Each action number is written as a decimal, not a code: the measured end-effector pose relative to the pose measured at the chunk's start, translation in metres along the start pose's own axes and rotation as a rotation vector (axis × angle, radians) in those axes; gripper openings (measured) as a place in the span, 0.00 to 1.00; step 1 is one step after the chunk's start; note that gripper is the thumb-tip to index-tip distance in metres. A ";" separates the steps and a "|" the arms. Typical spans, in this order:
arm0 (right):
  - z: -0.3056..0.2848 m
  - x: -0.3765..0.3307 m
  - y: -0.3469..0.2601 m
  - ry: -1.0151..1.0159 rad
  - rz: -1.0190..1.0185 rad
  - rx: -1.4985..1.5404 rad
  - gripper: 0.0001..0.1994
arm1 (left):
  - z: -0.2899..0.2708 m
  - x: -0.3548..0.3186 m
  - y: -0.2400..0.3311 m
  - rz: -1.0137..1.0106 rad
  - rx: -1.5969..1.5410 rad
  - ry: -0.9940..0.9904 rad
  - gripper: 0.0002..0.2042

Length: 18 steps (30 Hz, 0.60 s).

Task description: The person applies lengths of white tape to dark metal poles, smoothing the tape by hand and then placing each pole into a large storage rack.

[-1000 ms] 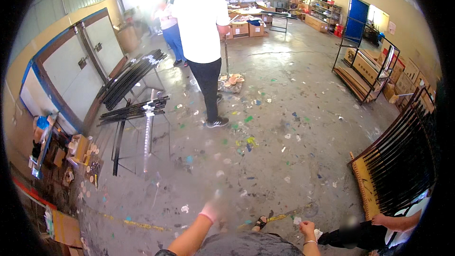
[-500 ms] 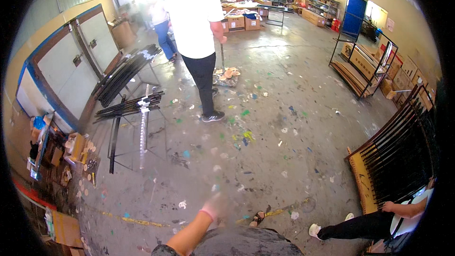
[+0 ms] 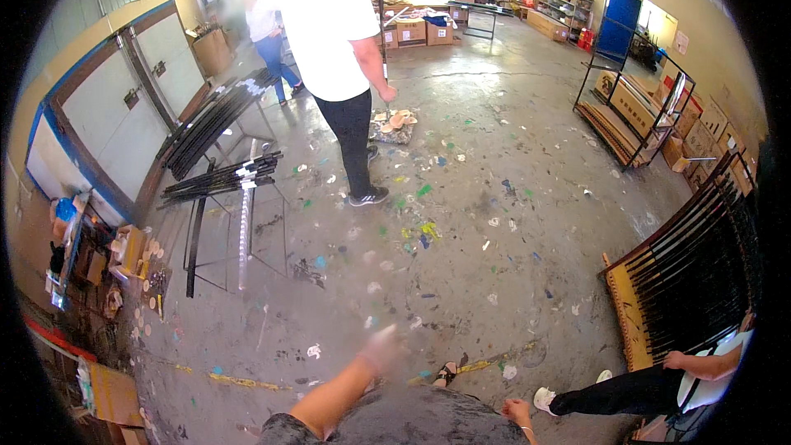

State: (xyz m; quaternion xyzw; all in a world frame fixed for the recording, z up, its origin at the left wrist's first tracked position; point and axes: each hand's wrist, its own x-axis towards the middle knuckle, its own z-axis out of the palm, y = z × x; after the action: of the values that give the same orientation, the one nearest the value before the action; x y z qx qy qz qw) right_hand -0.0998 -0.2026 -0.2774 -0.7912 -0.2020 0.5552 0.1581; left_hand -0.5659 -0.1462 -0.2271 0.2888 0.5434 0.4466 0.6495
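Observation:
My left hand (image 3: 381, 351) reaches out over the floor ahead of my body. It looks pale, as if gloved, and its fingers are smeared by motion and haze; no held object can be made out. Low in the view, beside my dark patterned shirt (image 3: 428, 420), is my right hand (image 3: 517, 413), bare, with a thin band at the wrist. Its fingers are curled in and nothing shows in them. Neither hand touches anything visible. Below my left hand lies the grey concrete floor (image 3: 461, 297), and one sandalled foot (image 3: 446, 374) shows between the hands.
A person in a white shirt (image 3: 325, 41) stands ahead holding an upright rod; another (image 3: 268, 37) is farther back. Black bars (image 3: 222, 181) lie on stands at left. At right are a rack of dark rods (image 3: 684, 272), a seated person (image 3: 700, 371) and a metal shelf cart (image 3: 626, 115).
My right hand has come into view at the lower edge. My left hand has shifted slightly right and up. The white-shirted person's arm has lowered, and the farther person has moved left.

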 end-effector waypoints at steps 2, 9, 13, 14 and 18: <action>-0.007 0.015 0.002 -0.012 -0.019 0.031 0.15 | 0.001 0.003 -0.008 -0.014 -0.103 0.042 0.18; -0.015 0.026 0.031 -0.002 -0.144 -0.271 0.13 | 0.023 -0.003 0.016 -0.162 -0.342 0.019 0.20; -0.060 0.125 0.143 -0.084 -0.325 -0.327 0.14 | 0.023 0.009 0.000 -0.134 -0.289 -0.028 0.21; -0.115 0.165 0.180 -0.049 -0.435 -0.417 0.15 | 0.036 0.007 0.006 -0.208 -0.473 -0.046 0.21; -0.044 0.127 0.149 -0.048 -0.210 -0.297 0.15 | 0.044 -0.013 0.051 -0.214 -0.335 0.013 0.20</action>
State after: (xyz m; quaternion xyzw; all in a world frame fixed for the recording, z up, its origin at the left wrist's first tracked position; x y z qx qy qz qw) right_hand 0.0014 -0.2701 -0.4369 -0.7670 -0.3670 0.5182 0.0920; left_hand -0.5368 -0.1313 -0.1667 0.1145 0.4933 0.4610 0.7287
